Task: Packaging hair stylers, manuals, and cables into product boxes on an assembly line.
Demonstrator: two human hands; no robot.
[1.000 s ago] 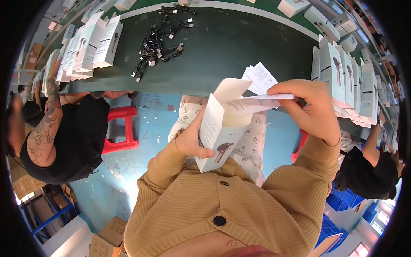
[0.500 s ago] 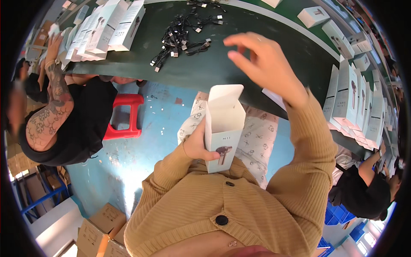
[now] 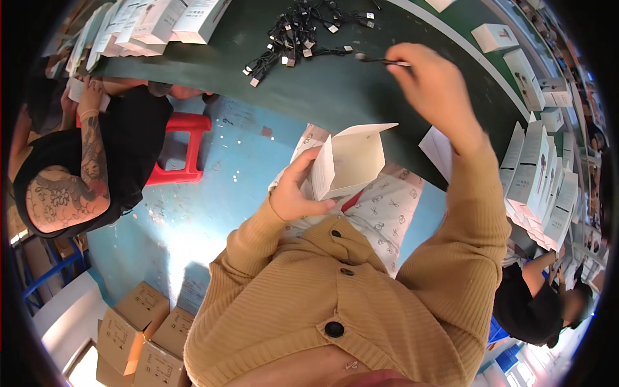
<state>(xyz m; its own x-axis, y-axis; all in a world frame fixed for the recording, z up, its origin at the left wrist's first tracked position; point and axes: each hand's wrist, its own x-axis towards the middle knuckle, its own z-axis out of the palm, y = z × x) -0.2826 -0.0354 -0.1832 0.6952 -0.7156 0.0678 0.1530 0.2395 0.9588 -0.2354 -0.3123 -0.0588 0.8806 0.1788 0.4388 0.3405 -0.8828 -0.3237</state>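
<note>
My left hand point(image 3: 298, 187) grips an open white carton point(image 3: 354, 161) over my lap, fingers along its left side and thumb near the front. The carton's flap stands up at the far side, its mouth tilts toward me, and no contents show inside. Above the green table my right hand point(image 3: 435, 87) is closed in a pinch on a short black USB cable point(image 3: 380, 61), whose end sticks out to the left. A heap of black USB cables point(image 3: 303, 35) with pale connectors lies on the table to the left of that hand.
White boxes point(image 3: 158, 22) stand in a row at the far left of the table point(image 3: 258, 103), with more boxes point(image 3: 532, 168) at the right. A white sheet point(image 3: 437, 151) lies by my right forearm. A co-worker point(image 3: 90, 161) sits left near a red stool point(image 3: 190, 148).
My right hand, fingers apart and holding nothing before, now pinches a cable. The carton has tipped so its mouth faces me more. The left co-worker's raised arm has come down.
</note>
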